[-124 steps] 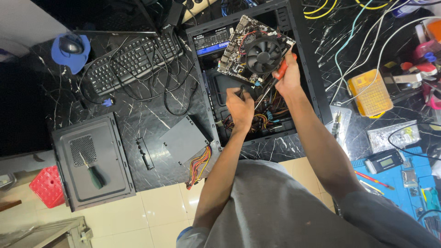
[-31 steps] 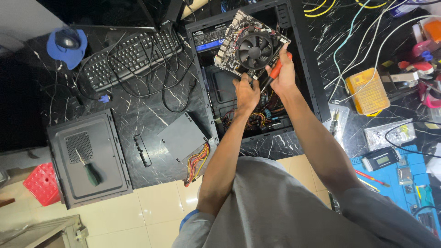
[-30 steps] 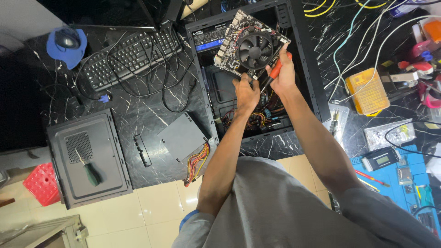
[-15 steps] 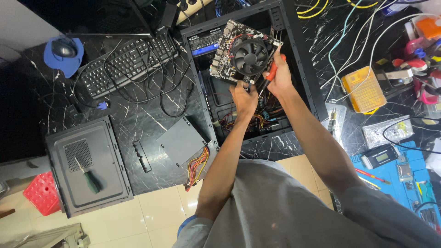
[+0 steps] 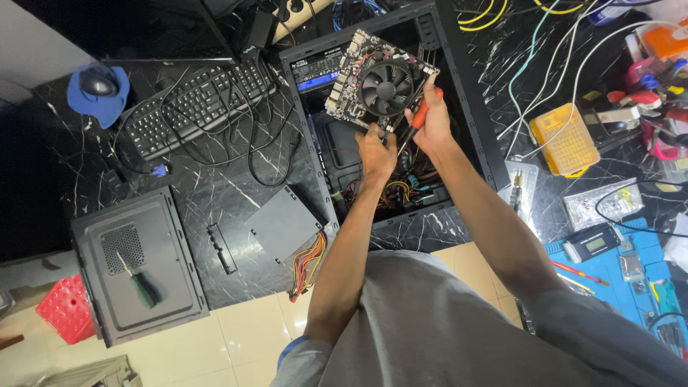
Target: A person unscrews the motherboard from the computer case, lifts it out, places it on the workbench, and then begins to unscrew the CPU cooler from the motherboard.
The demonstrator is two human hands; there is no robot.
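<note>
Both hands have shifted slightly left with the motherboard over the open computer case. Left hand pinches the board's near edge; right hand is closed around a red-handled screwdriver. A keyboard lies well left, a power supply nearer.

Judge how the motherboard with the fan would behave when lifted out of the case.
The motherboard looks like a thin, stiff board, probably light but weighted toward its black fan. Its exposed components suggest it is fragile. It sits tilted over the open case, at the left hand, so it could tip.
</note>
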